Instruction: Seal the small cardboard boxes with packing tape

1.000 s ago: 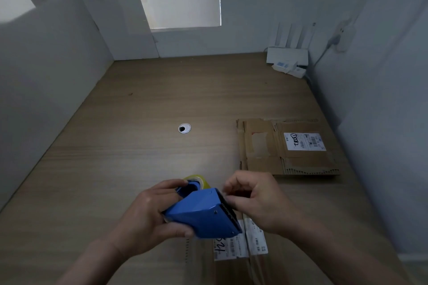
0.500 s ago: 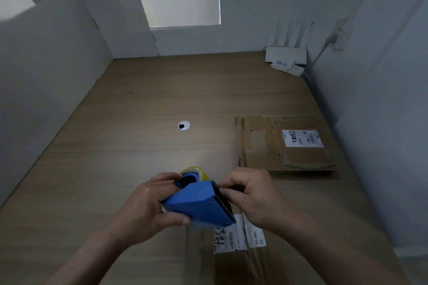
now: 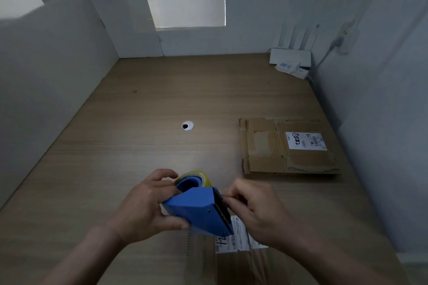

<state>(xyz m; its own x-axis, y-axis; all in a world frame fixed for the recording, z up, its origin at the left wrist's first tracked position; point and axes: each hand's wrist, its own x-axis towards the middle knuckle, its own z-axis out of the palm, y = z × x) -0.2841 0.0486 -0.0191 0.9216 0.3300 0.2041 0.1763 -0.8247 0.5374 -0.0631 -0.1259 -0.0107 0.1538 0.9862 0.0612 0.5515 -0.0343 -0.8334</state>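
Box (image 3: 231, 264) partly beneath blue dispenser (image 3: 196, 209)

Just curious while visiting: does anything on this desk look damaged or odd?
The flat cardboard box at the right of the desk looks battered: its near edge is torn ragged, showing the corrugation, and its face has pale scuffed patches.

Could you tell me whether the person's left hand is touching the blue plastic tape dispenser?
Touching. The head view shows the left hand gripping the blue plastic tape dispenser, thumb against its lower edge, fingers curled over the top.
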